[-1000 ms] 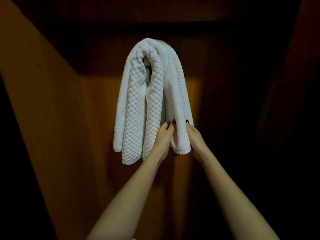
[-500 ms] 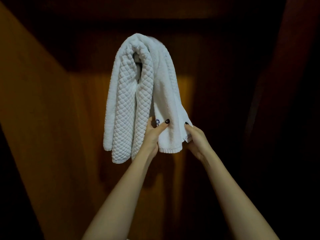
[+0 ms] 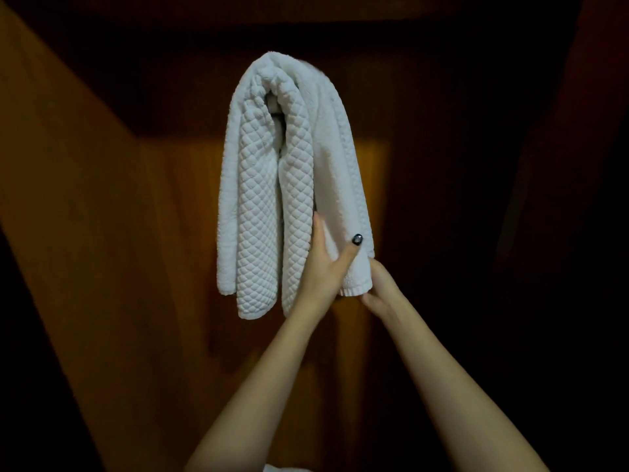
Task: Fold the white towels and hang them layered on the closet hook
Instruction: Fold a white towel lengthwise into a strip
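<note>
Layering step: left hand (image 3: 323,267) and right hand (image 3: 379,289) both pinch the plain towel (image 3: 340,172) at its hem beside the quilted towel (image 3: 265,206); the next move likely calls for squaring it without dragging it off the hook.

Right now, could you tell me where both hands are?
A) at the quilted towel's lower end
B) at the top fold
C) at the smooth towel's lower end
C: the left hand and the right hand both hold the smooth towel near its hem, right of the quilted towel.
</note>
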`<state>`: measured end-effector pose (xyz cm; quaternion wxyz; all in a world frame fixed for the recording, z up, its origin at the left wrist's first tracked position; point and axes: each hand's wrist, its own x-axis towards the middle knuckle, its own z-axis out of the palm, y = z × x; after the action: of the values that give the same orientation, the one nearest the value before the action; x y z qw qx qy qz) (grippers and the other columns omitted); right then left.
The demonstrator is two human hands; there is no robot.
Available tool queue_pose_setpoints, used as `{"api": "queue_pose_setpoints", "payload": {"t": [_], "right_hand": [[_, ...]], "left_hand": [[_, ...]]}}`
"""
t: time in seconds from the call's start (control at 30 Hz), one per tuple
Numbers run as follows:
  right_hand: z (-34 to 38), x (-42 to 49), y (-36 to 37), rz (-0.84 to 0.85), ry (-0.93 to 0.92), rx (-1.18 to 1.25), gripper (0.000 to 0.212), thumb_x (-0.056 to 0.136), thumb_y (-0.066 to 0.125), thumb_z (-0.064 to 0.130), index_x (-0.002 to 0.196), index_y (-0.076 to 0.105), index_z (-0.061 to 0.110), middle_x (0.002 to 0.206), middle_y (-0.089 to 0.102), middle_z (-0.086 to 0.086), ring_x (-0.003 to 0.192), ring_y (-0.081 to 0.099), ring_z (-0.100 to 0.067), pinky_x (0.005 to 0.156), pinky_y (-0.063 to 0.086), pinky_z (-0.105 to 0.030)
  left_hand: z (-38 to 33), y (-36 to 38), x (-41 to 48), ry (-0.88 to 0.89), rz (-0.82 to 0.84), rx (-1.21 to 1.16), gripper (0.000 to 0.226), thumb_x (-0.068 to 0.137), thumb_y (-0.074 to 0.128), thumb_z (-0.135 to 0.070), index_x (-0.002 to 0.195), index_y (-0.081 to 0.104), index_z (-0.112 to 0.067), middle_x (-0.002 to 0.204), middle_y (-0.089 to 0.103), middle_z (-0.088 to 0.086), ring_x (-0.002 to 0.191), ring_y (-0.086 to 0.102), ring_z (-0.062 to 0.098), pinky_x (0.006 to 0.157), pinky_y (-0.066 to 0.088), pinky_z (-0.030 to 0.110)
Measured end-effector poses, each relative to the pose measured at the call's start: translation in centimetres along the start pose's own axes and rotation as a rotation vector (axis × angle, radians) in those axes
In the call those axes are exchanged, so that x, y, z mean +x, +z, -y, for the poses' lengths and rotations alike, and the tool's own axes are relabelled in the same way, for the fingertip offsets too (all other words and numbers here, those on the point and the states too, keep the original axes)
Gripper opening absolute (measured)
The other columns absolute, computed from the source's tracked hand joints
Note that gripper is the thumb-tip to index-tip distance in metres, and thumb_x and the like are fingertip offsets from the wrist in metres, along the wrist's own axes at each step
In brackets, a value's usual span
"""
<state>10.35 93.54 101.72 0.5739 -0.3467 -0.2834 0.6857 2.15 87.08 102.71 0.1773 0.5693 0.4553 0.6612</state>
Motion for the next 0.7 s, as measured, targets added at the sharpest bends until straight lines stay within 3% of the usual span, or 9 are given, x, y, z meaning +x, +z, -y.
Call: {"api": "queue_pose_setpoints", "payload": {"t": [0.03,0.07,0.13,0.2,0.27,0.33,0.43,0.57,0.7], "right_hand": [[0.2,-1.5,0.2,0.162,0.015,-0.029,0.041,0.101,0.03,-0.002,0.092,0.07,0.004,0.087,0.074,-0.007,0.089,0.068,-0.022,0.088,0.049,-0.037],[-0.4,-0.8,0.4,0.16,-0.043,-0.079,0.035,0.1,0.039,0.0,0.081,0.067,0.008,0.069,0.071,0.0,0.073,0.068,-0.018,0.073,0.054,-0.031],[-0.6,0.0,-1.6,0.226,-0.085,-0.142,0.024,0.094,0.05,-0.007,0.073,0.056,0.003,0.059,0.064,-0.003,0.062,0.061,-0.019,0.052,0.051,-0.023],[-0.8,0.1,-2.0,0.152,-0.206,-0.226,0.007,0.089,0.057,-0.008,0.091,0.06,-0.002,0.079,0.063,-0.012,0.074,0.06,-0.023,0.06,0.053,-0.028],[-0.6,0.4,-1.5,0.084,-0.284,-0.38,0.026,0.092,0.059,0.001,0.118,0.059,0.001,0.11,0.063,-0.014,0.098,0.063,-0.025,0.084,0.055,-0.034],[-0.5,0.0,-1.7,-0.027,-0.471,-0.489,0.032,0.097,0.055,0.011,0.128,0.057,0.009,0.128,0.058,-0.008,0.115,0.058,-0.018,0.096,0.049,-0.031],[0.8,-0.9,-1.3,0.009,-0.762,-0.594,0.029,0.103,0.045,0.016,0.127,0.061,0.01,0.135,0.054,-0.002,0.124,0.051,-0.009,0.105,0.04,-0.024],[0.4,-2.1,0.9,0.373,-0.508,-0.669,0.036,0.106,0.038,0.032,0.135,0.056,0.018,0.131,0.054,0.008,0.112,0.048,0.02,0.093,0.032,0.001],[-1.5,-2.7,2.3,0.517,-0.454,-0.719,0.05,0.108,0.023,0.035,0.154,0.025,0.016,0.16,0.022,0.004,0.146,0.02,-0.004,0.108,0.015,-0.01]], "left_hand": [[-0.3,0.2,0.1,0.014,-0.02,0.056,0.101,0.078,0.056,-0.068,0.157,0.012,-0.022,0.163,0.014,-0.006,0.149,0.014,0.008,0.122,0.021,0.04],[-0.5,0.4,0.0,0.016,-0.057,0.115,0.097,0.081,0.058,-0.063,0.156,0.014,-0.02,0.163,0.015,-0.005,0.149,0.013,0.008,0.122,0.02,0.039],[-0.7,0.8,0.5,0.065,-0.155,0.228,0.083,0.088,0.06,-0.049,0.154,0.023,-0.014,0.161,0.022,0.0,0.148,0.017,0.01,0.121,0.02,0.032],[-0.9,1.3,1.3,0.016,-0.177,0.275,0.052,0.096,0.055,-0.032,0.14,0.043,-0.007,0.146,0.045,0.008,0.14,0.037,0.019,0.11,0.033,0.024],[-1.0,1.5,2.1,-0.219,-0.162,0.114,0.031,0.1,0.048,-0.024,0.124,0.053,-0.003,0.127,0.058,0.011,0.125,0.052,0.027,0.1,0.042,0.029],[-0.4,1.2,2.2,-0.312,-0.167,-0.027,0.037,0.102,0.045,-0.025,0.131,0.051,-0.003,0.137,0.054,0.013,0.129,0.048,0.027,0.109,0.039,0.04],[1.2,0.7,1.9,-0.199,-0.25,0.089,0.042,0.103,0.043,-0.022,0.141,0.045,-0.003,0.147,0.046,0.013,0.137,0.041,0.025,0.116,0.031,0.039],[2.5,0.3,1.5,-0.22,-0.276,-0.024,0.021,0.102,0.046,-0.025,0.113,0.06,-0.013,0.121,0.063,0.011,0.119,0.057,0.026,0.101,0.044,0.032],[2.1,-0.5,0.6,-0.299,-0.093,-0.339,0.04,0.104,0.041,-0.031,0.136,0.052,-0.009,0.137,0.057,0.008,0.128,0.053,0.017,0.112,0.039,0.039]]}}
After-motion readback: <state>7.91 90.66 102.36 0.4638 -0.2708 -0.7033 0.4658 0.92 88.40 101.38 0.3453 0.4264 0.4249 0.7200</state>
